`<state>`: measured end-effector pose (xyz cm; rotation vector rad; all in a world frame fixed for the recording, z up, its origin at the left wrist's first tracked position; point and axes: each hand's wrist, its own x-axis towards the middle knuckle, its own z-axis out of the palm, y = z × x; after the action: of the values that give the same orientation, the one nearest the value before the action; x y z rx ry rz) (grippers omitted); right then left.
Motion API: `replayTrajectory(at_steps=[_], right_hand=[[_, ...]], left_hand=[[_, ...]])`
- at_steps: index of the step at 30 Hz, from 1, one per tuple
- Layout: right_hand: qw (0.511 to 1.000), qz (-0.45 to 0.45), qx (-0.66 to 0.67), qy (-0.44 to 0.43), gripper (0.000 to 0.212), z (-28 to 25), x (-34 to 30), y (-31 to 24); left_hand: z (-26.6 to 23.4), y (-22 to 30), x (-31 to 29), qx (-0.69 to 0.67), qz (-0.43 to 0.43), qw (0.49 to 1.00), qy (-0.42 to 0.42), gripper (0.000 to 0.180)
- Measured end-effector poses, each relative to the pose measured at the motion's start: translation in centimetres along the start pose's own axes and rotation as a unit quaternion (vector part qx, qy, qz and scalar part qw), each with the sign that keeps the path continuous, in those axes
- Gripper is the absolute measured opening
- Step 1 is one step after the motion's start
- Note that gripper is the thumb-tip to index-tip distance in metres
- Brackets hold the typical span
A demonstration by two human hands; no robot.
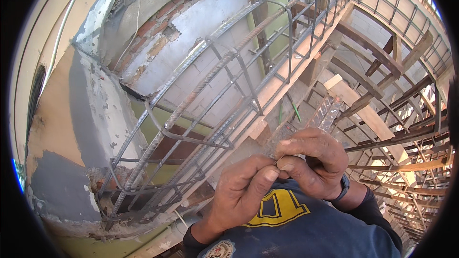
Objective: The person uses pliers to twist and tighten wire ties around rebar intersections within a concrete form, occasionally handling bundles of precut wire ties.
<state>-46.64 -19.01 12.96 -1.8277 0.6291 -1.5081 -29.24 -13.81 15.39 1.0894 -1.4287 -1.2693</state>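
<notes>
My left hand [243, 187] and my right hand [316, 161] meet in front of my chest, fingertips nearly touching. Both are closed in a pinch on a thin wire [278, 160], of which only a short bit shows between the thumbs; the rest is hidden by the fingers. Just beyond and to the left of my hands runs a long rebar cage [190, 96] of ribbed bars and square stirrups. It slants from the lower left up to the far right, and neither hand touches it.
A wooden formwork board [287, 86] lies along the cage's right side. Timber beams and props [373, 114] crowd the right, over a drop. To the left stands a broken wall [112, 105] with exposed brick and grey patches. More rebar [399, 7] crosses the far right.
</notes>
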Motion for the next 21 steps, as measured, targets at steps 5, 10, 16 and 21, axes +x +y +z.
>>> replayTrajectory(at_steps=[5, 10, 16, 21], right_hand=[[0.999, 0.000, 0.017, -0.040, 0.035, 0.4, -0.8, 0.4], [0.997, -0.010, 0.033, -0.064, 0.033, 1.3, -0.3, -0.2], [0.975, 0.111, 0.168, -0.090, 0.023, 0.6, -0.4, 1.1], [0.915, 0.205, 0.328, -0.116, 0.013, 0.3, 0.2, 1.9]], left_hand=[[-0.5, -0.4, -0.2, -0.001, -0.009, 1.000, 0.001, 0.023], [-0.8, -0.6, -0.3, -0.070, -0.012, 0.997, 0.034, 0.024], [-1.4, -0.6, -0.1, -0.017, 0.015, 1.000, -0.007, 0.023], [-1.6, -0.6, 0.1, 0.003, 0.000, 1.000, -0.022, 0.023]])
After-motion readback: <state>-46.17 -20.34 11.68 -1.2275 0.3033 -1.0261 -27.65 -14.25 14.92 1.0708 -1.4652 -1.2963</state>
